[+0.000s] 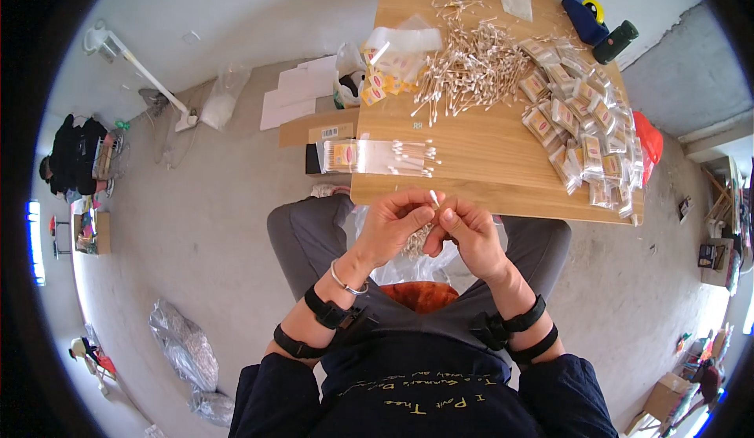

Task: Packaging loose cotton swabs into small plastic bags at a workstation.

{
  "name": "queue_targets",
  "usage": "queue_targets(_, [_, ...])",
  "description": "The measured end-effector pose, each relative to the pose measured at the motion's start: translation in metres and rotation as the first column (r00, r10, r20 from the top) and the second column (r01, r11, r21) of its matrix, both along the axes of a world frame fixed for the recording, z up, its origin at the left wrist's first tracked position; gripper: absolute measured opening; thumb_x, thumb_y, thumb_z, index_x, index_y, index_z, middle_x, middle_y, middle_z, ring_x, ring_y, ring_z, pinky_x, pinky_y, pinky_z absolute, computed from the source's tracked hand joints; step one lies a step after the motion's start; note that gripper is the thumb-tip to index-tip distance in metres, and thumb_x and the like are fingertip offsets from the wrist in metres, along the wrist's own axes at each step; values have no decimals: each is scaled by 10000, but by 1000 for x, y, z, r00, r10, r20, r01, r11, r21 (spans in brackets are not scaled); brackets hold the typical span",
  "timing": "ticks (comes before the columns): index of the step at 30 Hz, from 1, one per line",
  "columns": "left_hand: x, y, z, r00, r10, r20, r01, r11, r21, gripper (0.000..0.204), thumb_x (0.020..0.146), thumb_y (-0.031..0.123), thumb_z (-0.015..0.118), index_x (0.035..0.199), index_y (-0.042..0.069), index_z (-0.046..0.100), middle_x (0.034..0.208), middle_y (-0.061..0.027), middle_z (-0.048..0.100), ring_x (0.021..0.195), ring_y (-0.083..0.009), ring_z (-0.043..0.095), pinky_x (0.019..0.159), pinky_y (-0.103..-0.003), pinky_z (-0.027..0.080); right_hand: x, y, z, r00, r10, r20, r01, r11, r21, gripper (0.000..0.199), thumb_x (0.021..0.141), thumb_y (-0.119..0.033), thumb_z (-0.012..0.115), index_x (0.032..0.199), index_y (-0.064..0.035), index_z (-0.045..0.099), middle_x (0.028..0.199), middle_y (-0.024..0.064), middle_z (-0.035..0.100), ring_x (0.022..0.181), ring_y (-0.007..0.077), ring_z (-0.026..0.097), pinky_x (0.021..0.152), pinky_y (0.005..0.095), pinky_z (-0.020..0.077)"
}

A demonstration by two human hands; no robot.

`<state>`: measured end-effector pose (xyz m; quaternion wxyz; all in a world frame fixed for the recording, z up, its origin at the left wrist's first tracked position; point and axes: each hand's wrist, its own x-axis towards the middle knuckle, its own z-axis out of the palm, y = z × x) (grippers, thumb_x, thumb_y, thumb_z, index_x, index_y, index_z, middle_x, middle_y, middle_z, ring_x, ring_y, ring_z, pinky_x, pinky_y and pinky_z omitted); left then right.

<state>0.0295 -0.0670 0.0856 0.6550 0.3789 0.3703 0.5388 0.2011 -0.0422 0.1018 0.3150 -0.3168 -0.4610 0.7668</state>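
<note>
My left hand [399, 222] and my right hand [469, 230] meet over my lap, just off the table's near edge. Both have their fingers curled into a pinch. Between them a white-tipped cotton swab [434, 198] points up. Just below the fingers more swabs [416, 245] show; whether a hand holds them or they lie in the clear plastic bag [445, 265] between my legs, I cannot tell. On the table in front lies an open clear packet [385, 156] with a yellow label and swabs spilling at its right end.
A large heap of loose swabs [475, 69] covers the table's [479, 171] far middle. Filled packets [585, 124] pile up on the right. Yellow label cards [377, 85], a tape dispenser [585, 16] and a dark cylinder [616, 42] lie farther back. A cardboard box [314, 130] stands left of the table.
</note>
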Motion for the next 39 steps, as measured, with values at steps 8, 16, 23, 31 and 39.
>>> queue_targets(8, [6,-6,29,994,108,-26,-109,994,-24,179,918,73,647,1082,1,659,904,-6,657,808,-60,597,727,-204,500,3,-6,17,995,-48,-87,43,997,-60,259,1034,-234,433,944,-14,534,712,125,646,643,174,614,648,281,507])
queue_targets(16, [24,-19,52,975,188,-116,-178,980,88,150,894,43,671,1026,-27,660,858,-16,667,760,-49,601,685,-191,493,7,-22,23,971,-220,-92,233,956,178,149,994,-128,526,954,15,536,758,101,674,679,128,645,624,247,535])
queue_targets(23, [34,-25,65,972,201,-121,-190,977,101,137,896,54,674,1006,-29,667,866,-20,673,764,-43,599,680,-183,488,12,-31,37,953,-301,-32,297,911,286,89,967,-61,551,935,20,533,757,91,677,685,122,652,632,246,541])
queue_targets(31, [42,-27,72,939,235,-253,-190,964,188,101,902,60,668,971,-14,665,838,11,646,748,-33,575,674,-179,471,18,-40,41,941,-338,11,314,884,346,109,971,-71,544,913,21,535,747,96,684,685,117,651,629,253,538])
queue_targets(39, [41,-27,70,992,100,-79,-87,984,154,73,941,81,615,956,10,625,813,27,589,736,-34,529,681,-189,451,30,-40,48,979,-91,-181,117,983,138,226,1029,-203,446,969,-1,526,754,137,675,676,172,654,637,286,540])
